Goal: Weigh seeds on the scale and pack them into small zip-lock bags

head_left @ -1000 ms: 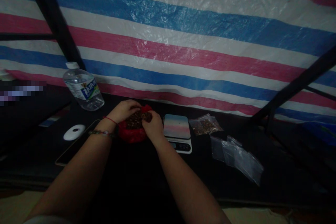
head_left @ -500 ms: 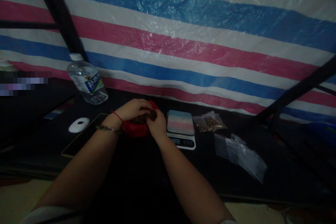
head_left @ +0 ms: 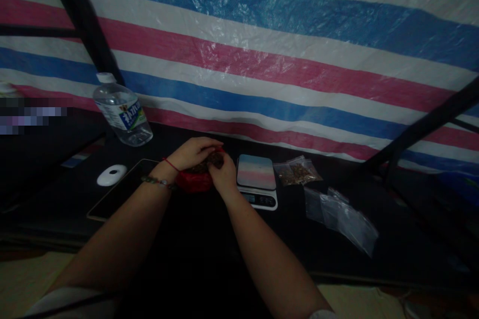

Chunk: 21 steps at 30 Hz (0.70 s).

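Observation:
In front of me a red plastic bag (head_left: 194,182) stands open, with brown dried bits (head_left: 204,164) inside. My left hand (head_left: 195,152) reaches across the bag's far side, its fingers bent over the red rim near the right hand. At the right side of the bag my right hand (head_left: 223,173) is curled, with thumb and fingers closed around a clump of the brown bits. Most of its fingertips are hidden. Just right of this hand sits a white digital scale (head_left: 256,174) with nothing on its plate.
A zip bag of brown bits (head_left: 299,173) lies beyond the scale, with several clear zip bags (head_left: 346,219) nearer me. To the left are a tablet (head_left: 121,192), a white oval object (head_left: 112,175) and a clear bottle (head_left: 125,112). A striped sheet (head_left: 262,70) hangs behind.
My left fingers have shifted slightly to the right along the bag's far rim. The right hand stays at the brown bits. The whole view has shifted a little.

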{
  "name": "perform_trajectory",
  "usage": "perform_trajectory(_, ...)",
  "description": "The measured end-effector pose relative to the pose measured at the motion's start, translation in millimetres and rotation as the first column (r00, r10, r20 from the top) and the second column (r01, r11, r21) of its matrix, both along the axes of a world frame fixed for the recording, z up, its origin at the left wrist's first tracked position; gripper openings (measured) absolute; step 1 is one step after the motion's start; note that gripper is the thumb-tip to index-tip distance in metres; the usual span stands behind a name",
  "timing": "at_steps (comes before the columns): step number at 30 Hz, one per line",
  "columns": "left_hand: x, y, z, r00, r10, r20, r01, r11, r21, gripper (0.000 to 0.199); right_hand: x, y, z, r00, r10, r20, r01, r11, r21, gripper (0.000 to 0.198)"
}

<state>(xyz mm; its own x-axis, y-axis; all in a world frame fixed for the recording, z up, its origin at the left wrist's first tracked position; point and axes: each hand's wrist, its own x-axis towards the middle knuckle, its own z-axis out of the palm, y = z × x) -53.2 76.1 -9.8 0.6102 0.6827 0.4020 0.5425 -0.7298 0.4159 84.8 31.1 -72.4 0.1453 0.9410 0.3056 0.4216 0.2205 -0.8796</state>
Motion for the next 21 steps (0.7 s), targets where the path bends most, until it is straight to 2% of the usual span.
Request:
perform_trajectory(9, -10, 5, -4.1, 0.992, 0.125, 0.032, -0.127, 0.988, 0.088, 0.038, 0, 1, -3, 0.999, -0.017, -0.036, 0.016, 1.000, -0.026, 0.038)
perform_trajectory(21, -7, -1, -0.6, 0.998, 0.058, -0.005, -0.058, 0.998, 0.036, 0.034, 1, 0, -3, 0.999, -0.019, -0.046, 0.018, 1.000, -0.013, 0.036)
